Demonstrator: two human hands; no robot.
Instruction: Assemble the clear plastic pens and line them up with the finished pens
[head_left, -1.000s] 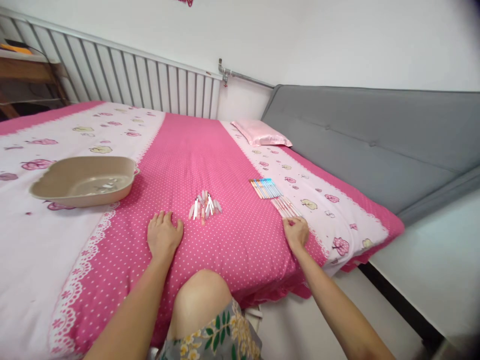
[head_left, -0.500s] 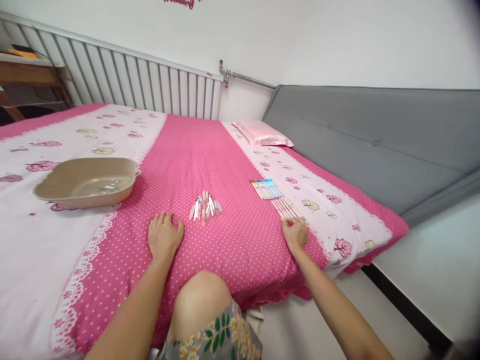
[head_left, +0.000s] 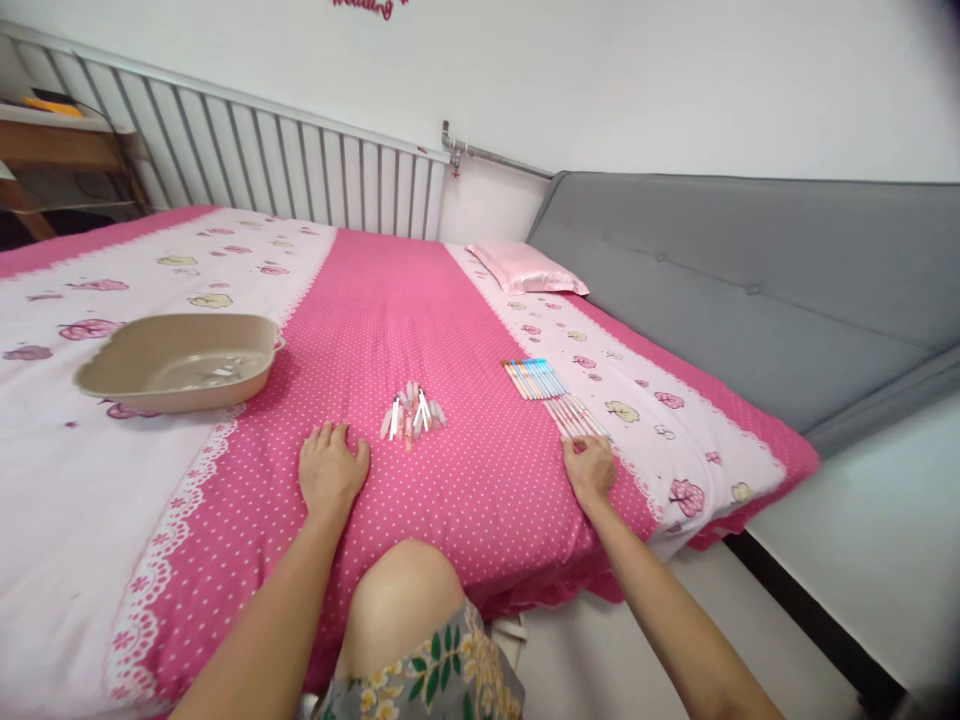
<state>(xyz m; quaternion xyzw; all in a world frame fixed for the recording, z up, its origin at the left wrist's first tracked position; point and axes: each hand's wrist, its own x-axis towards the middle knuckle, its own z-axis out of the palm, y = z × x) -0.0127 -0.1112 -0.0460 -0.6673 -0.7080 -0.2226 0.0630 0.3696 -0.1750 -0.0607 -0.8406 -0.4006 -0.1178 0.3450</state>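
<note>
My left hand [head_left: 334,468] lies palm down on the pink dotted bedspread [head_left: 465,510], fingers stretched out and holding nothing. To its right is a loose pile of short, slim pink and white pieces [head_left: 412,412], perhaps pen caps; their kind is hard to tell. My right hand [head_left: 590,467] rests on the bed with fingers curled, at the near end of a row of slim pinkish-white pens [head_left: 576,416]. Its fingertips touch or nearly touch their ends; anything in the fingers is hidden. Just beyond, a second row of blue and orange pens [head_left: 535,378] lies side by side.
A beige plastic basin [head_left: 176,395] with a few small items inside stands on the left of the bed. A pink pillow [head_left: 525,268] lies by the grey headboard [head_left: 750,240]. My bent knee [head_left: 405,590] is at the bed's front edge. A radiator [head_left: 300,165] lines the back wall.
The view has shifted very slightly. Both hands, the pens, the pile and the basin stay in place.
</note>
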